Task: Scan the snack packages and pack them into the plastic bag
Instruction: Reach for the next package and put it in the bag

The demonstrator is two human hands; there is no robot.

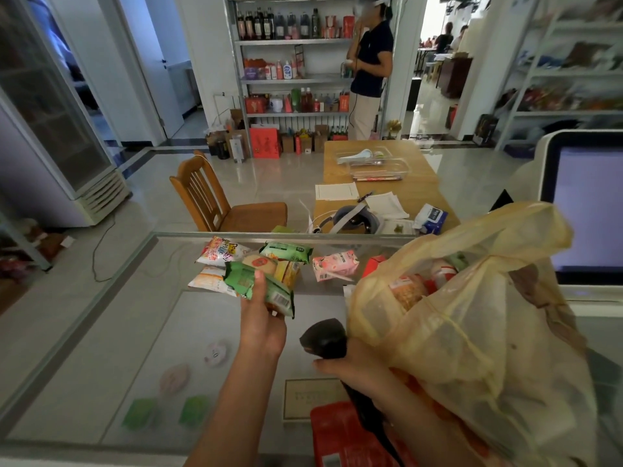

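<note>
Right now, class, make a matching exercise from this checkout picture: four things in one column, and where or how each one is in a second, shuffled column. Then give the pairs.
Things
1. green snack package
2. scanner
3. pink package
4. plastic bag

Place or state
A. lying on the glass counter
B. held in the right hand
C. yellowish, with packages inside
D. held in the left hand

Pairs: 1-D, 2-B, 3-A, 4-C
</note>
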